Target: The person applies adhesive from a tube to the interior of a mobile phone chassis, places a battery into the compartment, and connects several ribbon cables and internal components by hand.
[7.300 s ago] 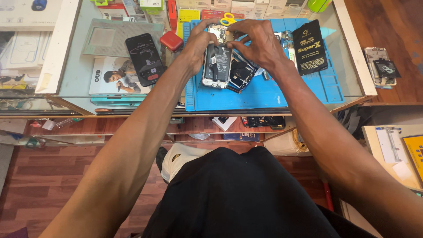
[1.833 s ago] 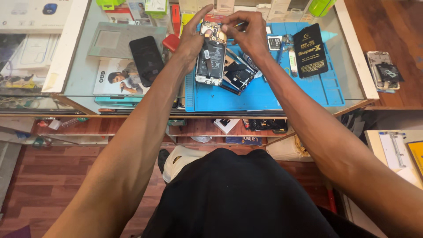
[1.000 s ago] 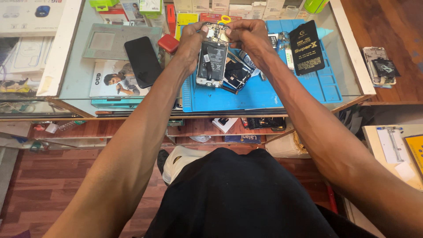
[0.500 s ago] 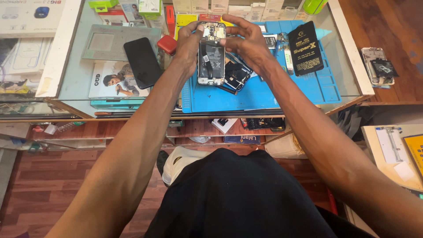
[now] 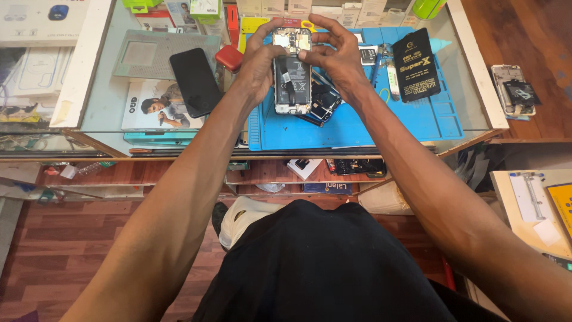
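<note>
Two hands up over your glass worktop (image 5: 107,113) | black slab phone (image 5: 194,81) lies far left, untouched | your left hand (image 5: 257,62) grips the opened grey phone with exposed battery (image 5: 292,70) by its left edge above the blue rubber mat (image 5: 381,122) | your right hand (image 5: 335,56) pinches its top right corner.

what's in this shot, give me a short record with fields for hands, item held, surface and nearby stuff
left hand: left hand grips the left edge of the opened phone
right hand: right hand has fingertips on the phone's upper part
item held: back cover off, battery and board showing, held above the mat
surface: blue work mat on a glass counter
nearby: black phone, small red case, black packet
</note>
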